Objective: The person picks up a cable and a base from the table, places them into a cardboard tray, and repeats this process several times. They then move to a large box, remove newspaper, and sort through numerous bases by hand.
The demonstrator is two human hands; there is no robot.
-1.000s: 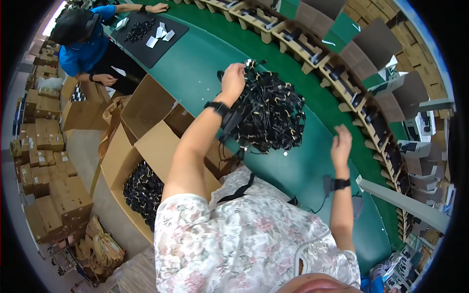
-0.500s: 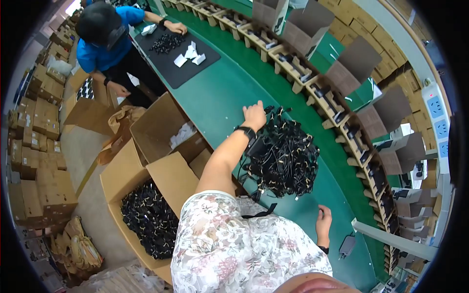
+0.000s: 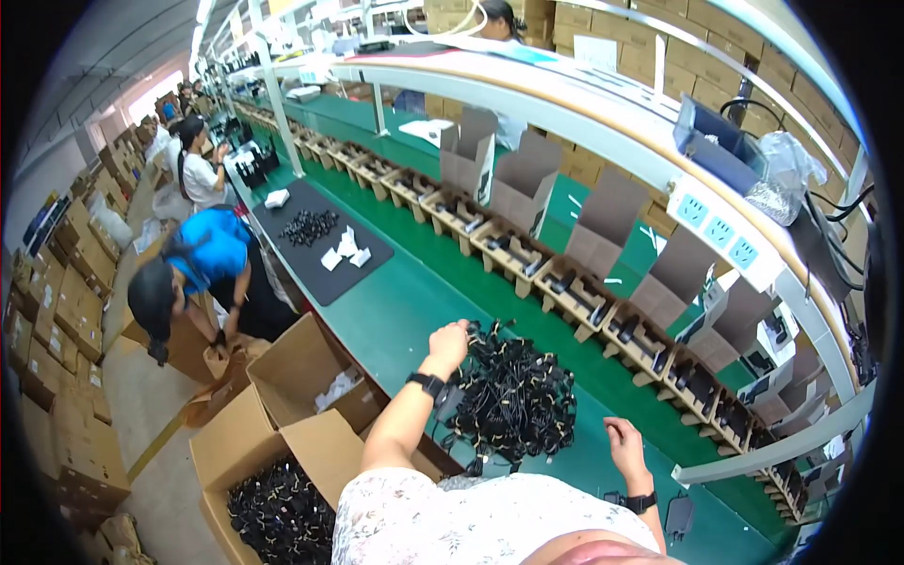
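Observation:
A large heap of black adapter cables [image 3: 513, 391], bundled with pale ties, lies on the green workbench [image 3: 395, 320] in front of me. My left hand [image 3: 448, 346] is at the heap's far left edge, its fingers curled closed; whatever they may hold is hidden. To the right of the heap, my right hand [image 3: 625, 444] is raised over the bench with thumb and fingers apart, holding nothing I can see. Beside its wrist lies a black power adapter [image 3: 680, 516]. Another dark piece [image 3: 614, 497] is partly hidden beside the watch strap.
An open carton [image 3: 212, 466] of more cables stands at my left, with another open carton [image 3: 282, 363] behind it. A row of cardboard trays [image 3: 556, 282] with black parts runs along the green belt. A co-worker in blue [image 3: 202, 259] bends beside a dark mat [image 3: 330, 273].
My view has tilted up, showing more of the line and shelf. The co-worker has bent down, both arms off the mat. My left hand stays at the heap; my right forearm shows more.

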